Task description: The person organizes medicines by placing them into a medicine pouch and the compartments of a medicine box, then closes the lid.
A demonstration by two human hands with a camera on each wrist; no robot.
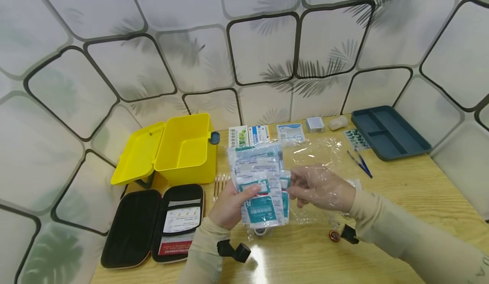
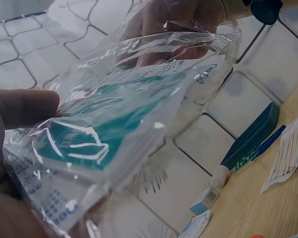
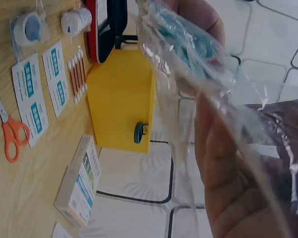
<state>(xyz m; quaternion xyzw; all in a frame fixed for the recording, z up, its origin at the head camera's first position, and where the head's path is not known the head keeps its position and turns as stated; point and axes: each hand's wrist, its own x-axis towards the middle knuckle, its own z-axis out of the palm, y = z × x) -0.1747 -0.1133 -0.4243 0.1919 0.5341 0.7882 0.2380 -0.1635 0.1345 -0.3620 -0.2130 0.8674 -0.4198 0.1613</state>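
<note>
My left hand [image 1: 229, 205] grips a stack of flat white-and-teal packets [image 1: 261, 209] in a clear plastic bag [image 1: 315, 150], its thumb across the front. Held above the table, the packets face me in the head view. My right hand [image 1: 322, 188] is at the stack's right side with clear plastic over it, and its fingertips pinch the edge of a packet. In the left wrist view the right hand [image 2: 171, 22] shows through the film behind the packets. Film partly blurs the right fingers [image 3: 216, 144] in the right wrist view.
An open yellow box [image 1: 187, 152] and an open black case [image 1: 131, 229] stand left. Small boxes [image 1: 290, 133], blue tweezers [image 1: 361, 164] and a dark blue tray [image 1: 393, 133] lie along the back and right. Orange-handled scissors [image 3: 14, 136], cotton swabs [image 3: 77, 75] and a tape roll [image 3: 28, 29] lie on the table.
</note>
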